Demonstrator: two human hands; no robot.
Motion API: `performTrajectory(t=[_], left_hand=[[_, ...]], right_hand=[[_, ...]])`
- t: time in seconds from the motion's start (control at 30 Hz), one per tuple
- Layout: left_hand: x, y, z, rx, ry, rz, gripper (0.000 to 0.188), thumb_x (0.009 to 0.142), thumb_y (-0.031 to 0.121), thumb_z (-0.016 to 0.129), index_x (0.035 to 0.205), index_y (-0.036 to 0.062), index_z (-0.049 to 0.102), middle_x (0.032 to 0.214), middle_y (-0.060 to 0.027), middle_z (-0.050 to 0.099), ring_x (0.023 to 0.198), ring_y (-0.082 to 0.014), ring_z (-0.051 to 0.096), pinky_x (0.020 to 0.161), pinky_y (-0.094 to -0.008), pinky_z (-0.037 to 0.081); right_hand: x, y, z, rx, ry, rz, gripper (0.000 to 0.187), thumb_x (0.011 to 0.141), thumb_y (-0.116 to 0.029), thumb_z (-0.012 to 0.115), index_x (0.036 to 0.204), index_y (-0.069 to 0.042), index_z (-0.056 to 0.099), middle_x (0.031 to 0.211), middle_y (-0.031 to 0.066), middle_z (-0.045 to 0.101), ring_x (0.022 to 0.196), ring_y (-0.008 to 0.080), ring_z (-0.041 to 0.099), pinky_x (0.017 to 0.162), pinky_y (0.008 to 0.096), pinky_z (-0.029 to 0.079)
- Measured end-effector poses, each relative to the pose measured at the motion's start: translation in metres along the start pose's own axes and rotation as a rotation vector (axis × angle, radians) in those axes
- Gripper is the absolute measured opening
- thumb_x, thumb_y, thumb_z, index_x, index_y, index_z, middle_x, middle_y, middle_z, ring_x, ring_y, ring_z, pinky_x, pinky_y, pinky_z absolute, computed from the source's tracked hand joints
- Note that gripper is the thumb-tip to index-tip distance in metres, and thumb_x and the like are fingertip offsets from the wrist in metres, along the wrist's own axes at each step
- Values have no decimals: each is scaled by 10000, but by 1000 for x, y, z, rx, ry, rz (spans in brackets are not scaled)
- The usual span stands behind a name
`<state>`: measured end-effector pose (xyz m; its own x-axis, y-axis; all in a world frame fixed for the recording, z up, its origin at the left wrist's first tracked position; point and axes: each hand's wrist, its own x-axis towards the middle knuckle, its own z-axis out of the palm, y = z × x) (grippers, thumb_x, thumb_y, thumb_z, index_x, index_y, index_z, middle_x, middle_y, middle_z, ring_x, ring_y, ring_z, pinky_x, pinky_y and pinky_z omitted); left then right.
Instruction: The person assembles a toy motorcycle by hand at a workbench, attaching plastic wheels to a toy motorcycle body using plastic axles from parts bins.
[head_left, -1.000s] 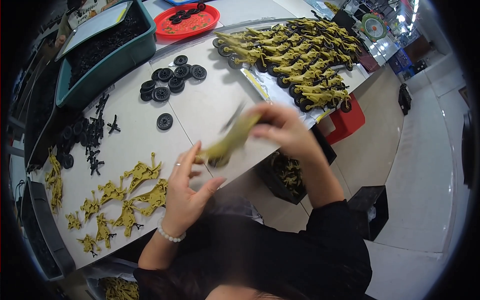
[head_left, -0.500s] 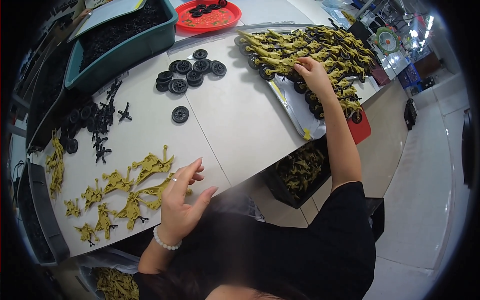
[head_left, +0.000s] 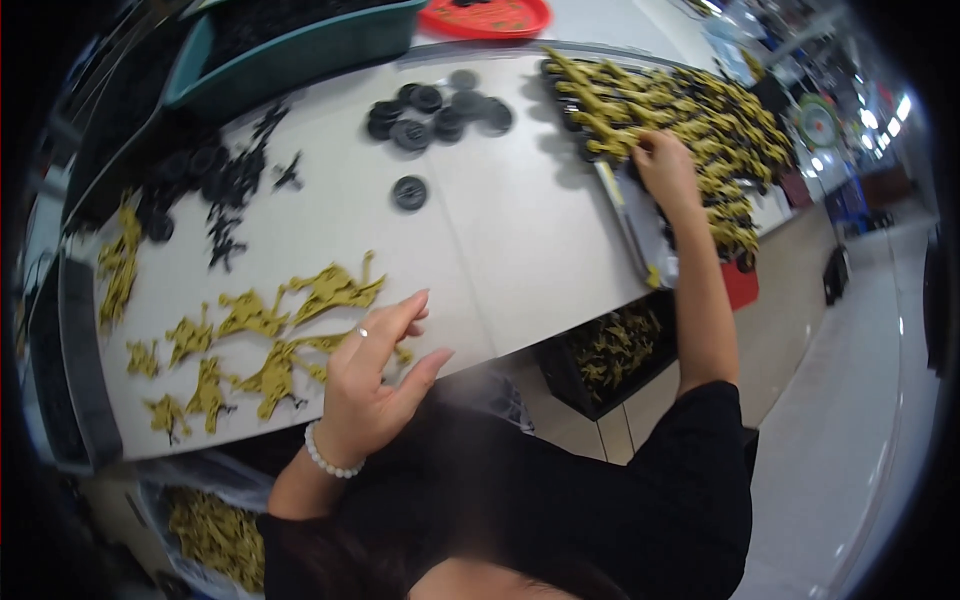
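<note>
At the right, my right hand [head_left: 668, 175] is at the near-left edge of a stacked pile of yellow-green plastic parts with black wheels [head_left: 700, 110]. Its fingertips are pinched on one yellow-green wheeled part [head_left: 612, 140] there; blur and the fingers partly hide the grip. My left hand [head_left: 375, 375] hovers over the table's front edge with thumb and fingers apart, holding nothing. Under and beside it lie yellow-green plastic frame pieces [head_left: 340, 288] in two rows, some with small black pieces attached. A lone black spoked wheel [head_left: 409, 192] lies between the hands, farther back.
Several loose black wheels [head_left: 450, 122] are grouped at mid-table. Small black parts [head_left: 225, 240] are heaped at the left. A teal bin [head_left: 300, 52] and a red tray [head_left: 490, 22] stand at the back. Below the front edge is a black box [head_left: 575, 395] of yellow-green parts.
The view has turned, so the table's things appear farther right and higher, with blur. My right hand has come slightly nearer along the pile's edge; my left hand stays open.
</note>
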<state>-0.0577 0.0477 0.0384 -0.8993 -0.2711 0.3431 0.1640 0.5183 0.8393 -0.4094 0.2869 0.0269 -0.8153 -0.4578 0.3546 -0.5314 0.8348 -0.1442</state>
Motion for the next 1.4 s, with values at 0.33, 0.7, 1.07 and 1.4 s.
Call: performTrajectory(t=[0.33,0.7,1.07,1.4], left_hand=[[-41,-12,-78,436,234,-101,398,713,8,771,1089,-7,641,1000,-138,649,891,-268,617,780,-341,498],[-34,-18,-65,730,-181,44,466,690,90,766,1116,-9,605,1137,-122,593,1113,-306,526,967,-476,404],[-21,-19,-36,553,-197,95,415,716,131,761,1073,-13,608,1087,-132,586,1063,-316,534,961,-478,416],[23,-23,-105,620,-70,108,376,750,149,753,1064,-26,641,983,-165,650,935,-307,611,839,-391,487]], right_hand=[[-61,-126,-38,555,-158,-282,250,819,-85,687,1055,-7,658,976,126,653,823,207,636,710,316,497],[-30,-180,1,505,-353,-406,220,799,-123,695,991,-19,676,923,105,655,829,228,636,728,331,488],[-9,-220,25,451,-484,-504,364,758,-206,743,1058,-12,670,991,101,632,905,234,618,797,349,493],[-26,-199,26,289,-299,-621,342,736,-214,678,1009,-7,669,984,116,619,937,282,600,840,361,481]])
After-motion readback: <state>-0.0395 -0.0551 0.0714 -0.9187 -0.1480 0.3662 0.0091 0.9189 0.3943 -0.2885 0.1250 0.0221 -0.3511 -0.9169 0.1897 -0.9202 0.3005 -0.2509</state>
